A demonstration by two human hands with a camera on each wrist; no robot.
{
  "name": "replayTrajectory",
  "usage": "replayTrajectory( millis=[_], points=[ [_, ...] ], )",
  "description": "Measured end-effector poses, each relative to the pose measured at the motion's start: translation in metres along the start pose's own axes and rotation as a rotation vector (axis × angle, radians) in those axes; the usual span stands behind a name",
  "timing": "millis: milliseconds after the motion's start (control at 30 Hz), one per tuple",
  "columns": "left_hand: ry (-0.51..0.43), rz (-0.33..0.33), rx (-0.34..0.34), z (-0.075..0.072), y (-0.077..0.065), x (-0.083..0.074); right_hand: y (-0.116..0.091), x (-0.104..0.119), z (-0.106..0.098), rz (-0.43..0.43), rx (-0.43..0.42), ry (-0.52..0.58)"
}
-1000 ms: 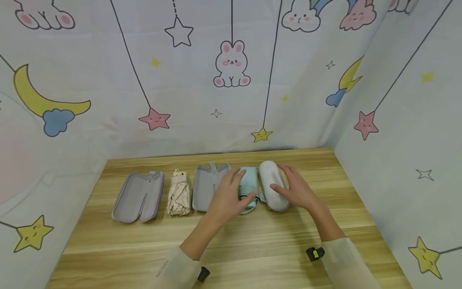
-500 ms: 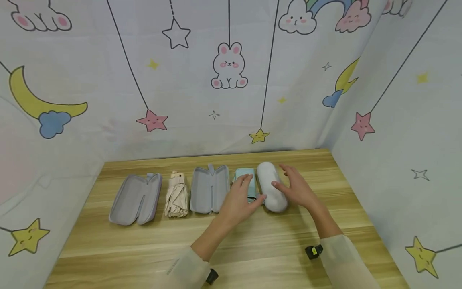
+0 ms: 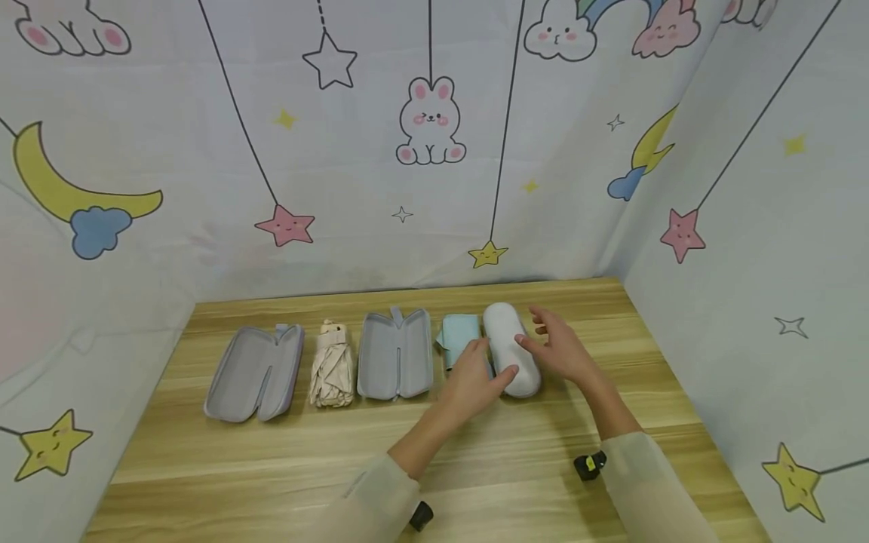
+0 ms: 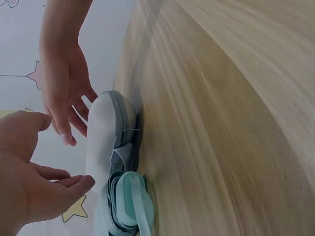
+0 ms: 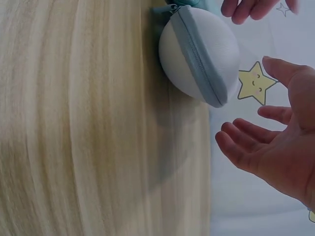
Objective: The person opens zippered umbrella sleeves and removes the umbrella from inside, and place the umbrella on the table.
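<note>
A closed white zippered hard case (image 3: 501,324) lies at the right end of a row on the table; its grey zip (image 5: 197,56) shows in the right wrist view. My left hand (image 3: 471,385) hovers over the case's near left side with fingers loosely bent, holding nothing. To the right of the case is my right hand (image 3: 562,351), its spread fingers apart from the shell in the right wrist view. A folded teal umbrella (image 3: 459,333) lies just left of the case, partly hidden by my left hand. Its handle end and strap (image 4: 130,201) appear in the left wrist view.
Further left along the wooden table (image 3: 285,467) are an open grey case (image 3: 380,358), a beige folded umbrella (image 3: 333,373) and another open grey case (image 3: 237,373). A cartoon-printed white curtain (image 3: 366,249) rises behind the table's back edge.
My left hand has moved right, from beside the middle open case across the teal umbrella to the white case. My right hand has drawn slightly away from the white case.
</note>
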State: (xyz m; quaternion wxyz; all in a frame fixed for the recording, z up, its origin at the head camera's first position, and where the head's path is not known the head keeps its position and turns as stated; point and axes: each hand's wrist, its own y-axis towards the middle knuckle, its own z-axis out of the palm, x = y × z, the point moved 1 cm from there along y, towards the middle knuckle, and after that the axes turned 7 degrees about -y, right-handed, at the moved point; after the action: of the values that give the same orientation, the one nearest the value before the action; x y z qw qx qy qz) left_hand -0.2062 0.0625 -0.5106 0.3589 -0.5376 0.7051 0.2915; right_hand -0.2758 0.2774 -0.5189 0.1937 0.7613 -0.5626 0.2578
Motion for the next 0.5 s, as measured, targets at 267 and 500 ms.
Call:
replayTrajectory(
  millis=[267, 500],
  points=[
    [-0.077, 0.002, 0.022, 0.012, 0.005, 0.0, 0.0, -0.001, 0.003, 0.071, 0.007, 0.02],
    [-0.036, -0.041, 0.008, 0.024, 0.008, 0.003, 0.002, -0.001, 0.011, 0.12, 0.02, 0.007]
  ],
)
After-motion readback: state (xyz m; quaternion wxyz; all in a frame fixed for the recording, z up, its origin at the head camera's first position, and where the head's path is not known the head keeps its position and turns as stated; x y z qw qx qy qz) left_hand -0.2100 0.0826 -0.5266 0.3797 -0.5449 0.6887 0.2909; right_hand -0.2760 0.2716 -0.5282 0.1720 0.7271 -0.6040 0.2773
